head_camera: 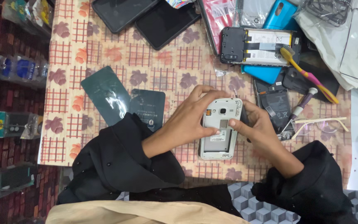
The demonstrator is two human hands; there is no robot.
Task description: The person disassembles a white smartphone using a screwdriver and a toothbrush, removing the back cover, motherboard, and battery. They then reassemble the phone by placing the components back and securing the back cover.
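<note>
2 hands, left hand (191, 120) and right hand (255, 124), grip the open-backed white phone (220, 135), long axis toward-and-away, camera end away.

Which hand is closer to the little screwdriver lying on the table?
The right hand. It holds the white phone right beside the screwdriver, which lies just off its outer side. The left hand grips the phone's other edge, farther away.

The open white phone (220, 133) between your hands looks like matt plastic with a dull grey metal plate inside. Your table cover (104, 45) is smooth printed cloth. Left of you, two dark green back panels (123, 99) shine glossy.
</note>
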